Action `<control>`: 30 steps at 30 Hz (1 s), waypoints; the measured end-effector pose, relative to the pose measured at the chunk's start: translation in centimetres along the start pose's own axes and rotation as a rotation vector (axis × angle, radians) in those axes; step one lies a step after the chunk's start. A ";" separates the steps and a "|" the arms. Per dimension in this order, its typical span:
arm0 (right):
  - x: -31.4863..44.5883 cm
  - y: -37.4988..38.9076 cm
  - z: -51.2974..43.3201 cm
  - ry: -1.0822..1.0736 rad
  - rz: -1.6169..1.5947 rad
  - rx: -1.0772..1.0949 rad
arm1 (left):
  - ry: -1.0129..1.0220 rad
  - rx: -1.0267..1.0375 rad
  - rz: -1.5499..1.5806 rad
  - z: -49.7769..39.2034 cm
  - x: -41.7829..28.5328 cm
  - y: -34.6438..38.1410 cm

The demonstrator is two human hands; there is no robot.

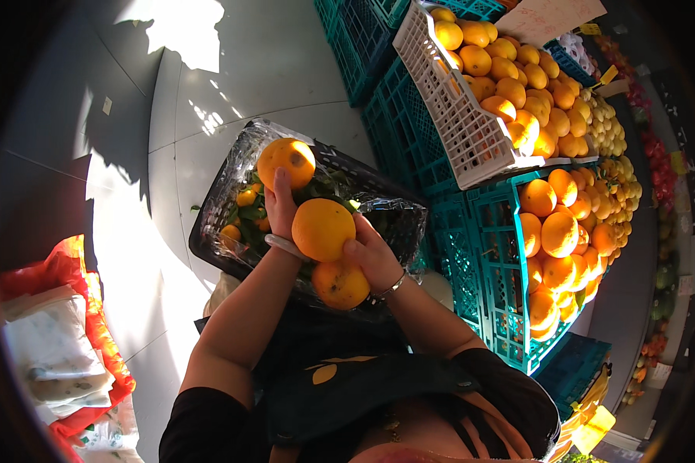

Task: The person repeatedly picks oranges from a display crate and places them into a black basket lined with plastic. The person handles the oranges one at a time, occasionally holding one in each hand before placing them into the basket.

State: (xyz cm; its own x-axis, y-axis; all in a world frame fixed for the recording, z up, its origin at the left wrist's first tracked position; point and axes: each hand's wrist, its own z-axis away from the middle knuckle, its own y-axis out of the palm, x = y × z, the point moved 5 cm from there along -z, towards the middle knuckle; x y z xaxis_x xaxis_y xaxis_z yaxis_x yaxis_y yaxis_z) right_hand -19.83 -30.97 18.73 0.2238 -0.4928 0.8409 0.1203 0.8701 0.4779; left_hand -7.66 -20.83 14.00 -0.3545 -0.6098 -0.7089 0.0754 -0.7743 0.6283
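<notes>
My left hand (281, 205), with a pale bangle on its wrist, holds a large orange (286, 163) that has a brown soft-looking spot on its upper side. In my right hand (376, 254), which wears a thin bracelet, are two oranges. One is a smooth, bright orange (324, 230) under the thumb; the other is a dark-blotched orange (340, 285) below it, against the palm. My fingers are partly hidden behind the fruit. Both hands are above a black plastic crate (208, 214) lined with clear film, where small leafy mandarins (230, 232) lie among green leaves.
On the right, a white slatted crate (457, 116) heaped with oranges tops stacked teal crates (405, 133). Nearer me, a teal crate (501, 278) holds larger oranges, with small yellow fruit (608, 130) beyond. Plastic bags (58, 341) lie on red plastic at left, beside sunlit grey floor tiles (208, 150).
</notes>
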 end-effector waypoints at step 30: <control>25.0 -15.9 27.1 -0.650 -0.137 -0.676 | 0.384 0.183 -0.403 -3.6 -4.4 3.1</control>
State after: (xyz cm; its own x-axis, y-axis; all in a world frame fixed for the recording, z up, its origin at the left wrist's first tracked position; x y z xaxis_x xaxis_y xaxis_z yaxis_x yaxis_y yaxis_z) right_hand -42.34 -57.24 39.06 -0.3915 -0.3207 0.8625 0.6857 0.5234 0.5059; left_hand -2.51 -21.12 17.92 0.0437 -0.3171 -0.9474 -0.1697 -0.9369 0.3057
